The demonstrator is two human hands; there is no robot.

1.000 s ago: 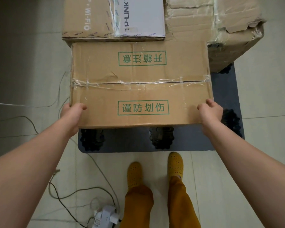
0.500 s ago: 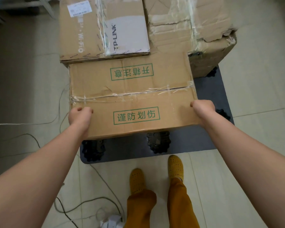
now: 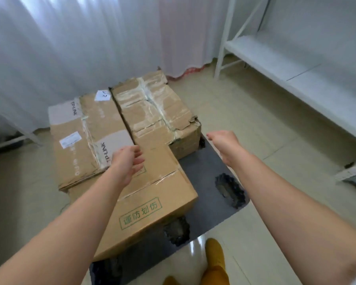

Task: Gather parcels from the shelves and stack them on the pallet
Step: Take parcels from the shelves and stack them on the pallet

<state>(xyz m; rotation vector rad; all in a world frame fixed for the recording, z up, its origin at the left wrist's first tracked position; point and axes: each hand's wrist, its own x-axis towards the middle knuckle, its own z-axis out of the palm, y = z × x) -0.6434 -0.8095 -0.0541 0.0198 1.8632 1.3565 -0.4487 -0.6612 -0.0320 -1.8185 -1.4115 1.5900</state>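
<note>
Farthest left on the dark pallet (image 3: 206, 175) lies the TP-LINK carton (image 3: 86, 140), its long axis running away from the person toward the curtain (image 3: 70, 48). In front of it sits the parcel with the green printed label (image 3: 152, 194), long side across the near left part of the pallet, flat and down. The left hand (image 3: 130, 159) hangs just above the far part of this parcel's top, fingers loosely spread, gripping nothing — whether the fingertips brush the cardboard I cannot tell. Next comes the crumpled, heavily taped carton (image 3: 156, 112), beside the TP-LINK one. The right hand (image 3: 222, 140) is in the air over the bare right part of the pallet, fingers relaxed, empty too, clear of every box.

Rightmost stands the white shelf (image 3: 286, 64), its visible boards showing no parcel. By my reading, this parcel is placed, and the next fetch turns on that shelf lying off to the right — the right hand is the nearer one.
</note>
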